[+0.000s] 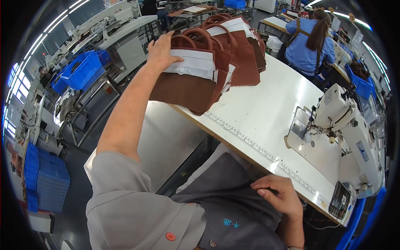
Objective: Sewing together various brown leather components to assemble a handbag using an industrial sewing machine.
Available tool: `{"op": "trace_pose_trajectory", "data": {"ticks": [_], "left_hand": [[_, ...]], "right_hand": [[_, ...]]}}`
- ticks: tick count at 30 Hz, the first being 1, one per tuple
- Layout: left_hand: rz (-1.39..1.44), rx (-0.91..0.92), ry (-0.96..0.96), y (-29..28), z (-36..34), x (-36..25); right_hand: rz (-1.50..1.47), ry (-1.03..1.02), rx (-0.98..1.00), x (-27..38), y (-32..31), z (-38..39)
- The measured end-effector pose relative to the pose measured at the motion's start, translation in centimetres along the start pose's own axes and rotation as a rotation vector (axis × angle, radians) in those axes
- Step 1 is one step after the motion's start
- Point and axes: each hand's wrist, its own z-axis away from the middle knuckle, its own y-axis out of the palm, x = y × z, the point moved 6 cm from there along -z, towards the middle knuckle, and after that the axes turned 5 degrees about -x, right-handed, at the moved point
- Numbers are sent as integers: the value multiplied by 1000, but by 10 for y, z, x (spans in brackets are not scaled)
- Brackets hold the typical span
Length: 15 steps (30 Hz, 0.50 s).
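A stack of brown leather bag panels (183, 89) with rounded reddish-brown handles stands at the far left end of the white table. White strips cross the front panel, and a small round fitting (181, 71) sits on the strip. My left hand (160, 52) is stretched over the front panel's upper left corner, thumb across the white strip and fingers beside a handle (183, 41); the hand is spread. My right hand (281, 193) hovers by the table's near edge, fingers loosely bent, thumb apart, and nothing visible between them.
A white sewing machine (333, 112) stands on the right of the table (250, 108). Ruler markings run along its near edge. A person in blue (308, 46) sits beyond. Blue crates (79, 68) and more machines are at the left, across an aisle.
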Motion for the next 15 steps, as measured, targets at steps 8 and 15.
{"op": "trace_pose_trajectory", "data": {"ticks": [8,15], "left_hand": [[388,24,-85,-19,34,16],[452,104,309,-37,86,32]], "right_hand": [[-144,-19,-24,-20,-13,-150],[-237,-311,-180,-17,23,-269]]}}
